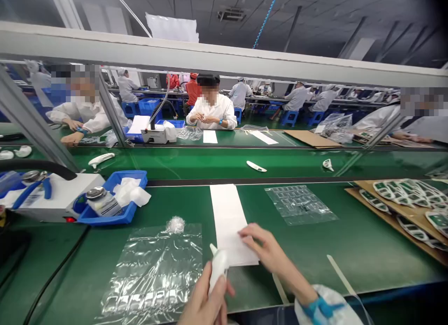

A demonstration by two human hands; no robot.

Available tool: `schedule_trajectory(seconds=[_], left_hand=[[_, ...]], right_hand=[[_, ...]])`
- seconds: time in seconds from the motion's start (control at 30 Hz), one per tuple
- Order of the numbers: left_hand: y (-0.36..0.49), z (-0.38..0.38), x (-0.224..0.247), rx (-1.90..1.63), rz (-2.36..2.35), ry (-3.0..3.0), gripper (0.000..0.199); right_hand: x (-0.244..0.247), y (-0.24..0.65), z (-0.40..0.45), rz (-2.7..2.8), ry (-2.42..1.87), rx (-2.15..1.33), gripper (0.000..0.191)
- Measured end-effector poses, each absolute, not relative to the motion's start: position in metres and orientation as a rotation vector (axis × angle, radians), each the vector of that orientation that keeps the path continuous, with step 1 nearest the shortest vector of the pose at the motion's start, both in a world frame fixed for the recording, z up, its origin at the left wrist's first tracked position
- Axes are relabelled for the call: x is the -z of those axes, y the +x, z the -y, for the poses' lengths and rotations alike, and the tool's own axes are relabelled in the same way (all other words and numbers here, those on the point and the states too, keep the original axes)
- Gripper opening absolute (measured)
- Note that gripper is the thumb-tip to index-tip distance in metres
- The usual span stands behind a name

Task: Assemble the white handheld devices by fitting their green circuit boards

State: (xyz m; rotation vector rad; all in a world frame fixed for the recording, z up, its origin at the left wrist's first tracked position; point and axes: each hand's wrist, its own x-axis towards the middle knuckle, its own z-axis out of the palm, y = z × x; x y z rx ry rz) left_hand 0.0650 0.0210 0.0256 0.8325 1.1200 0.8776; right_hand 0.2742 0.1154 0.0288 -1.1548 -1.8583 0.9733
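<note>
My left hand [205, 299] is at the bottom of the view, shut around a curved white plastic part [219, 268] whose tip points up and away from me. My right hand [262, 245] rests its spread fingers on a long white paper sheet [227, 217], close to the held part. To the left of my hands lies a wrinkled clear plastic bag [150, 278] with a small crumpled plastic bit at its top edge. A flatter clear bag [299, 204] lies further away to the right.
A white machine with a blue handle [52, 196] and a blue tray [108, 213] holding white tissue stand at left. Green-and-white parts lie on cardboard [402, 213] at right. Loose white parts sit on a green belt [256, 166]. Co-workers [210, 110] sit opposite, beyond a metal rail [224, 54].
</note>
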Motion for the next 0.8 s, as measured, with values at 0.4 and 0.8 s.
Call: schedule_trajectory(seconds=[0.4, 0.8], left_hand=[[0.109, -0.094, -0.003, -1.072, -1.212, 0.876, 0.059], [0.108, -0.092, -0.006, -1.140, -1.169, 0.823, 0.052]], right_hand=[[0.009, 0.303, -0.183, 2.048, -1.290, -0.816, 0.011], [-0.007, 0.299, -0.180, 1.800, -1.276, -0.872, 0.018]])
